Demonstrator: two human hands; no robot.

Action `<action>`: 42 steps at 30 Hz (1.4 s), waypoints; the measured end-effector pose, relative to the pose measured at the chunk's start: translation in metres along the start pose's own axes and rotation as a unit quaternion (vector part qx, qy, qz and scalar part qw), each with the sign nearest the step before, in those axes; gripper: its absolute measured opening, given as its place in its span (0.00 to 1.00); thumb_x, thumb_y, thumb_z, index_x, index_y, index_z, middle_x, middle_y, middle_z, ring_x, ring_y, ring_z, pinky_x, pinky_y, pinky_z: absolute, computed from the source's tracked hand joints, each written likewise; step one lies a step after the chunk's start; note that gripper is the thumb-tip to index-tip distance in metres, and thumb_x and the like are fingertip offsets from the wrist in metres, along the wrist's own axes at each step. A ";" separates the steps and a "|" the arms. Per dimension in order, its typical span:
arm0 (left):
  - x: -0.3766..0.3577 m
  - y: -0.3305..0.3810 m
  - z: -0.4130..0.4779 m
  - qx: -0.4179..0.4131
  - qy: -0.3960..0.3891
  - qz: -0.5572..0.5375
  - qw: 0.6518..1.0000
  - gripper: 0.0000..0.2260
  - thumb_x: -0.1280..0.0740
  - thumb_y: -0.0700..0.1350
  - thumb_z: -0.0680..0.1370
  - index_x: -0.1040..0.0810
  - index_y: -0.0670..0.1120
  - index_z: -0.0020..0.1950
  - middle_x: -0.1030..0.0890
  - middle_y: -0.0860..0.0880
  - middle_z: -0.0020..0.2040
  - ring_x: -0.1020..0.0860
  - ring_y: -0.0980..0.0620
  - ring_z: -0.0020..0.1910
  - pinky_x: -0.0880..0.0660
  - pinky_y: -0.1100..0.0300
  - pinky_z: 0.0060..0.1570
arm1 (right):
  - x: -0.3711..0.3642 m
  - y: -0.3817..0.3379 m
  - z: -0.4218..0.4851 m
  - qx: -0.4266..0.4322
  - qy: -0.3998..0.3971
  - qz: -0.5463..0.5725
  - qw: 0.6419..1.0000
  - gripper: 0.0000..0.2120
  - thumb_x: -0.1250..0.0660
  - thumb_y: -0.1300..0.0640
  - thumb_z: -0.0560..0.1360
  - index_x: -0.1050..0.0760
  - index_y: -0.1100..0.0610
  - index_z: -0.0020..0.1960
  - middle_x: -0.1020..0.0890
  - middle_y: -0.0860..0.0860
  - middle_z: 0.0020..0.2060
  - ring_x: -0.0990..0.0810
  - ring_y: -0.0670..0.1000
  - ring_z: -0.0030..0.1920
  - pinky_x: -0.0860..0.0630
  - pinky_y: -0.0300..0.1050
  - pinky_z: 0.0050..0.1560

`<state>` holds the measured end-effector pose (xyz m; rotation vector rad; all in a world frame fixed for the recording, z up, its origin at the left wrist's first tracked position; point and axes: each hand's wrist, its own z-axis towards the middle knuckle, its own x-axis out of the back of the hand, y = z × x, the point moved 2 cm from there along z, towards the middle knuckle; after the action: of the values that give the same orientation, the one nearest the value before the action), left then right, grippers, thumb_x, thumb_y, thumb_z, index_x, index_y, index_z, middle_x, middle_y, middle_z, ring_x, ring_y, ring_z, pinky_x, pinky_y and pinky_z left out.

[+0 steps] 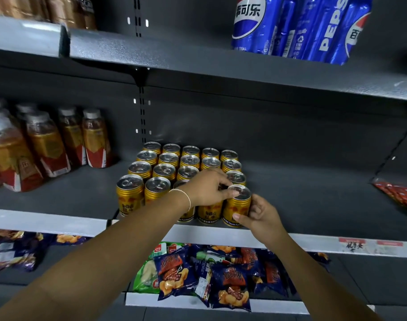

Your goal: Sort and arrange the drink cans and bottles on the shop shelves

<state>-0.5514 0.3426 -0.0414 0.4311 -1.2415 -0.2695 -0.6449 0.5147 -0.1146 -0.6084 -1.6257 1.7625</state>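
Both forearms reach over the snack packets [174, 274] to the middle shelf [313, 205]. Right hand [260, 216] curls round the side of the front-right Red Bull can [237, 208] at the shelf edge; left hand [209, 188] pinches its lid rim. Behind it, gold cans [165, 170] stand five across and four deep, one spot hidden under the left hand. Farther left stand at least six tea bottles [95, 140]; one Pepsi pack [302, 26] sits above.
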 end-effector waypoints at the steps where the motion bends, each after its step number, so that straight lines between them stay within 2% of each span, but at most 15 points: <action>1: -0.001 0.000 0.000 0.001 0.003 -0.002 1.000 0.21 0.33 0.61 0.77 0.19 0.50 0.64 0.25 0.49 0.68 0.29 0.51 0.67 0.33 0.58 0.64 | 0.001 0.001 0.000 0.000 -0.003 -0.003 1.000 0.28 0.23 0.70 0.68 0.25 0.48 0.61 0.16 0.51 0.56 0.16 0.49 0.56 0.19 0.45 0.54; 4: -0.004 -0.001 0.000 -0.001 0.013 0.003 1.000 0.21 0.34 0.62 0.77 0.20 0.51 0.64 0.26 0.50 0.69 0.29 0.51 0.68 0.34 0.58 0.63 | 0.001 0.004 0.001 0.003 -0.008 -0.017 1.000 0.28 0.24 0.69 0.69 0.26 0.47 0.62 0.16 0.50 0.57 0.17 0.48 0.57 0.20 0.44 0.56; 9: -0.007 0.000 0.000 -0.011 0.030 0.027 0.999 0.22 0.35 0.62 0.78 0.21 0.51 0.65 0.26 0.49 0.70 0.30 0.51 0.68 0.36 0.59 0.63 | 0.000 0.007 0.000 0.015 -0.005 -0.040 0.999 0.26 0.24 0.68 0.70 0.26 0.46 0.61 0.15 0.43 0.55 0.17 0.45 0.57 0.22 0.35 0.52; 14: -0.007 -0.001 -0.001 -0.011 0.029 0.031 0.999 0.23 0.36 0.61 0.78 0.24 0.51 0.69 0.27 0.49 0.70 0.31 0.50 0.69 0.35 0.56 0.66 | 0.000 0.010 0.000 0.021 0.007 -0.044 0.999 0.28 0.23 0.67 0.69 0.26 0.45 0.61 0.16 0.41 0.56 0.18 0.44 0.58 0.22 0.35 0.54; 18: -0.006 -0.001 -0.001 -0.011 0.024 0.030 0.999 0.22 0.37 0.61 0.79 0.24 0.52 0.68 0.27 0.50 0.70 0.31 0.51 0.69 0.33 0.54 0.67 | 0.000 0.011 0.000 0.023 0.011 -0.050 0.998 0.28 0.23 0.67 0.69 0.27 0.45 0.62 0.16 0.40 0.56 0.18 0.44 0.59 0.22 0.38 0.58; 24: -0.005 0.001 -0.002 -0.019 0.020 0.040 0.999 0.22 0.38 0.61 0.79 0.24 0.52 0.68 0.26 0.50 0.69 0.30 0.51 0.67 0.31 0.53 0.65 | -0.001 0.009 -0.002 0.027 0.002 -0.053 0.998 0.26 0.24 0.68 0.71 0.27 0.46 0.61 0.16 0.40 0.56 0.19 0.43 0.59 0.22 0.36 0.56; 29: -0.005 0.004 -0.004 -0.025 0.024 0.058 0.998 0.22 0.38 0.61 0.79 0.24 0.51 0.68 0.26 0.49 0.69 0.29 0.50 0.67 0.31 0.53 0.65 | -0.003 0.007 -0.002 0.033 -0.006 -0.070 0.997 0.26 0.25 0.67 0.72 0.28 0.47 0.63 0.18 0.44 0.58 0.19 0.44 0.60 0.23 0.41 0.60; 32: -0.003 0.008 -0.008 -0.020 0.017 0.087 0.996 0.22 0.40 0.61 0.80 0.25 0.51 0.69 0.26 0.49 0.70 0.30 0.49 0.68 0.31 0.51 0.67 | -0.001 0.002 -0.004 0.037 -0.025 -0.059 0.997 0.27 0.25 0.66 0.72 0.29 0.47 0.64 0.18 0.44 0.58 0.19 0.44 0.59 0.22 0.38 0.56; 34: -0.001 0.011 -0.008 -0.020 0.008 0.100 0.995 0.22 0.41 0.61 0.80 0.25 0.51 0.69 0.26 0.49 0.70 0.30 0.48 0.69 0.32 0.49 0.68 | 0.001 -0.002 -0.004 0.032 -0.016 -0.013 0.999 0.28 0.26 0.60 0.73 0.32 0.49 0.70 0.21 0.41 0.61 0.21 0.40 0.61 0.24 0.33 0.54; 35: 0.001 0.013 -0.008 -0.018 0.003 0.109 0.994 0.22 0.41 0.60 0.81 0.25 0.50 0.70 0.26 0.48 0.70 0.30 0.48 0.69 0.33 0.48 0.68 | 0.002 -0.005 -0.005 0.023 -0.005 0.007 1.000 0.31 0.27 0.54 0.74 0.35 0.51 0.74 0.25 0.41 0.66 0.23 0.39 0.63 0.25 0.32 0.54; 38: 0.004 0.020 -0.006 -0.010 -0.020 0.160 0.987 0.23 0.44 0.60 0.82 0.27 0.50 0.71 0.26 0.48 0.70 0.31 0.48 0.70 0.39 0.46 0.72 | 0.004 -0.013 -0.005 -0.001 0.015 -0.022 1.000 0.42 0.33 0.36 0.71 0.43 0.48 0.79 0.35 0.45 0.75 0.33 0.44 0.72 0.32 0.35 0.61; 40: 0.005 0.024 -0.006 -0.006 -0.021 0.169 0.985 0.22 0.45 0.59 0.83 0.25 0.49 0.70 0.24 0.48 0.68 0.30 0.48 0.69 0.40 0.46 0.73 | 0.002 -0.019 -0.004 0.013 0.008 -0.056 0.998 0.42 0.37 0.32 0.71 0.43 0.47 0.79 0.36 0.45 0.76 0.33 0.40 0.71 0.33 0.34 0.62; 42: 0.006 0.027 -0.008 -0.005 0.004 0.154 0.988 0.19 0.45 0.55 0.84 0.23 0.47 0.66 0.21 0.48 0.64 0.28 0.48 0.65 0.37 0.47 0.70 | 0.000 -0.024 -0.002 0.039 -0.002 -0.088 0.995 0.40 0.38 0.32 0.72 0.44 0.47 0.79 0.36 0.45 0.76 0.32 0.34 0.67 0.31 0.34 0.63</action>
<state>-0.5431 0.3655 -0.0255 0.2262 -1.2793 -0.0094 -0.6399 0.5163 -0.0915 -0.4126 -1.5553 1.6888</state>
